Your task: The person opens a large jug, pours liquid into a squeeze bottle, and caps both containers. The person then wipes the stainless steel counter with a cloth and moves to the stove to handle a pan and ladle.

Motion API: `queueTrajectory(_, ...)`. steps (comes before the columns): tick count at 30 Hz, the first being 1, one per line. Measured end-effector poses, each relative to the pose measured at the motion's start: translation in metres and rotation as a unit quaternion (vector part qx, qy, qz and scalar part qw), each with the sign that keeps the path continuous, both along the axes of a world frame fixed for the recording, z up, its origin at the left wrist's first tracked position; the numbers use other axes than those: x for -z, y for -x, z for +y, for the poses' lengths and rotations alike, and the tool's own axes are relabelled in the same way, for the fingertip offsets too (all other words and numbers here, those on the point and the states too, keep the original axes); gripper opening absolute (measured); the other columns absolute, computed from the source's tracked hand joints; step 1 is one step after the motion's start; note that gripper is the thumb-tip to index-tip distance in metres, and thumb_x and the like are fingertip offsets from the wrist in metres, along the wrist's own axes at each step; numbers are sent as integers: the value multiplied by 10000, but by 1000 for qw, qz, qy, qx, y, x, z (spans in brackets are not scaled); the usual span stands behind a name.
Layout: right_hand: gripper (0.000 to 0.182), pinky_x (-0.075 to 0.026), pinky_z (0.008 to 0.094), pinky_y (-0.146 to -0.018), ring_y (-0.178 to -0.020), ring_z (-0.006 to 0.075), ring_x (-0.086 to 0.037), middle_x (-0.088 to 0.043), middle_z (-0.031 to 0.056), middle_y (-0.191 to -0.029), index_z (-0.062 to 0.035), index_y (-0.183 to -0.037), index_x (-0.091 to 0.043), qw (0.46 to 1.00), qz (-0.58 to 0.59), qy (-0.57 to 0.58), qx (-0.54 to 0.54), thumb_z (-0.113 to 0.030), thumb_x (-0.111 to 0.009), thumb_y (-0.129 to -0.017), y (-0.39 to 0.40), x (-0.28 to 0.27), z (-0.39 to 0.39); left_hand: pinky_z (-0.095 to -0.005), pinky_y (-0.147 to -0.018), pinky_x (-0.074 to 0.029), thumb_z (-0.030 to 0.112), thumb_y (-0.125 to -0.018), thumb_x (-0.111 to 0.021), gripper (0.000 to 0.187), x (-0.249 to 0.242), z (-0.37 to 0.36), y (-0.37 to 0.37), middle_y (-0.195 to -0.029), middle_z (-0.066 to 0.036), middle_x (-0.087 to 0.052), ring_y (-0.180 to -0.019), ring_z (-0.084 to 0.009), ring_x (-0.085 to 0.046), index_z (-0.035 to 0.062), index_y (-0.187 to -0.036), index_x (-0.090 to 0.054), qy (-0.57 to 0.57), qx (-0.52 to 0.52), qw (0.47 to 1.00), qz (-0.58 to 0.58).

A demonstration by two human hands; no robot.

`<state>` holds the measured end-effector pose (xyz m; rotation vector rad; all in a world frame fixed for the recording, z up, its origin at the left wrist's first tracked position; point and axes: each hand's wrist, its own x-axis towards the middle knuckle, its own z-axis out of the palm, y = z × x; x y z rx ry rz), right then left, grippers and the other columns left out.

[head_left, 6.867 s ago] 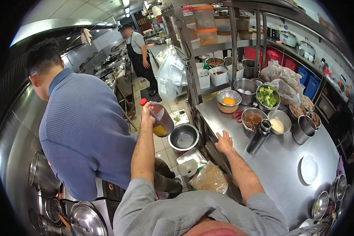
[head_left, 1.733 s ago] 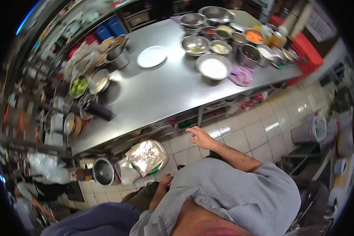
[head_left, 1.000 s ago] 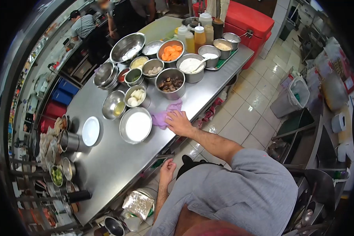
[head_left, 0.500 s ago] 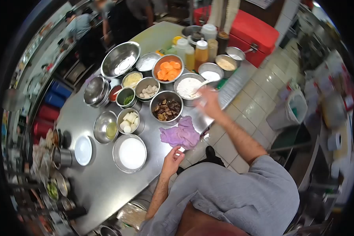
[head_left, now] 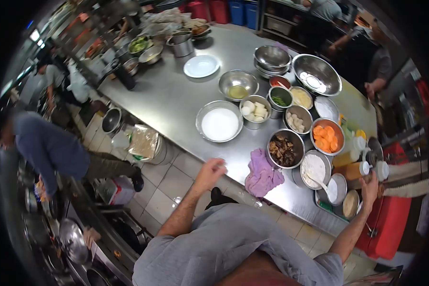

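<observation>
Currently your right hand (head_left: 370, 187) reaches, fingers loosely curled, among the squeeze bottles (head_left: 362, 168) at the steel worktop's (head_left: 176, 102) far end, gripping nothing yet, while your left hand (head_left: 212, 169) rests half-closed and empty at the worktop's edge near the crumpled purple cloth (head_left: 262, 174).

Steel worktable (head_left: 171, 102), white plate (head_left: 201, 66), steel bowls of ingredients (head_left: 285, 150), purple cloth (head_left: 262, 172), squeeze bottles (head_left: 352, 170)

One white plate (head_left: 201, 66), one purple cloth (head_left: 262, 173), roughly four squeeze bottles (head_left: 352, 169) at blurred right edge, one bowl of carrots (head_left: 327, 137), one bowl of mushrooms (head_left: 284, 149), two hands.
</observation>
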<state>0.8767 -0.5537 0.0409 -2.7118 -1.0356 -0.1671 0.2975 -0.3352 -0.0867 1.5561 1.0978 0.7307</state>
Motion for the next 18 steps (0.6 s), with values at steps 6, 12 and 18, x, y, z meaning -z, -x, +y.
queueTrajectory(6, 532, -426, 449, -866, -1051, 401, -535, -572, 216, -1111, -47, -1187, -488, 1000, -3, -7, -18, -180, -718, -726, 6, -11, 10, -241, -705, -474, 138, -840, -651, 293, 6, 67, 94, -947, -50, -600, -775, -108, -561, -6, -1087, -591, -43, -279, 956, -80)
queueTrajectory(12, 480, -452, 399, -836, -972, 353, -597, -611, 237, -1038, -17, -1152, -531, 995, -37, -82, -38, -213, -681, -740, -21, 2, -5, -247, -756, -451, 142, -827, -657, 326, -40, 189, 161, -931, -58, -611, -862, -127, -554, -26, -1096, -582, -124, -361, 924, -24)
queueTrajectory(18, 494, -472, 331, -781, -907, 174, -580, -619, 126, -962, -2, -1169, -533, 994, 94, -52, -14, -106, -680, -710, -37, 1, -5, -322, -839, -457, 222, -751, -733, 526, -24, 365, 254, -1070, -133, -595, -964, -210, -567, -10, -1180, -536, -202, -382, 900, 52)
